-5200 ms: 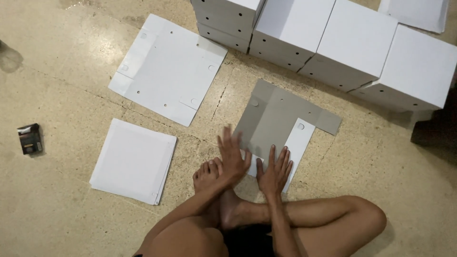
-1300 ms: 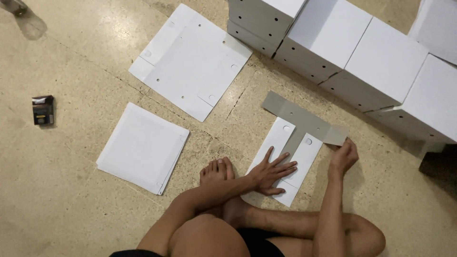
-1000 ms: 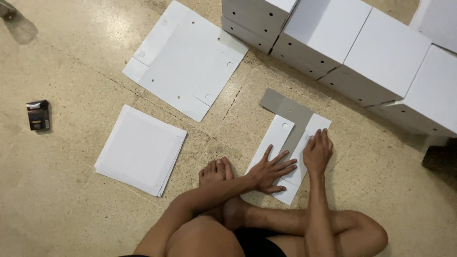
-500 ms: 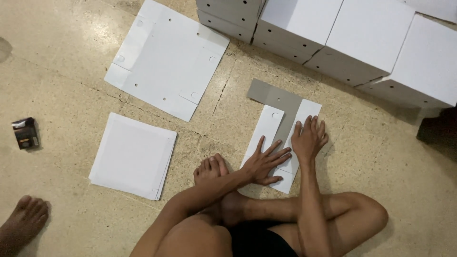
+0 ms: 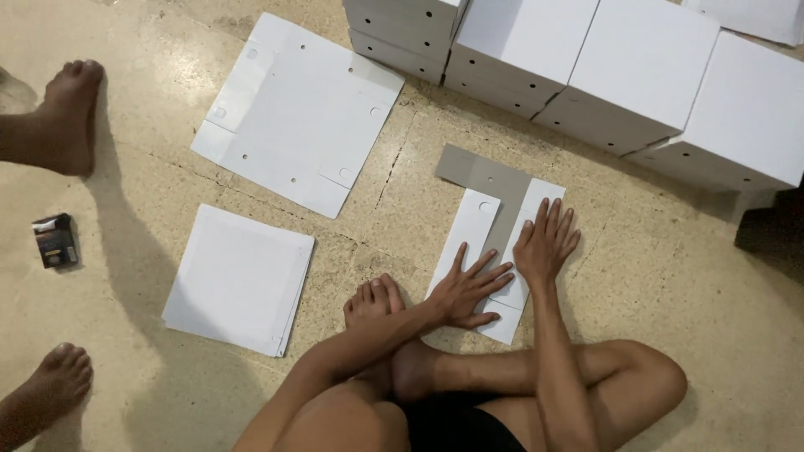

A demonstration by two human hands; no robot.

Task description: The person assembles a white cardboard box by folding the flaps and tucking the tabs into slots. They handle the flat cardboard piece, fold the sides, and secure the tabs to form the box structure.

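Observation:
I sit cross-legged on a speckled floor. In front of my feet lies a cardboard sheet, grey inside and white outside, with two long white flaps folded inward. My left hand lies flat with its fingers spread on the left flap near its lower end. My right hand presses flat on the right flap, fingers apart. Neither hand grips anything. A strip of grey shows between the flaps and at the far end.
A large flat white box blank with punched holes lies at upper left, and a stack of white square sheets at left. Assembled white boxes line the back. A small dark packet and another person's bare feet are at far left.
My right hand has folded the right flap over the grey inside and now presses it flat. The left hand stays on the left flap. Another person's feet have come in at the left.

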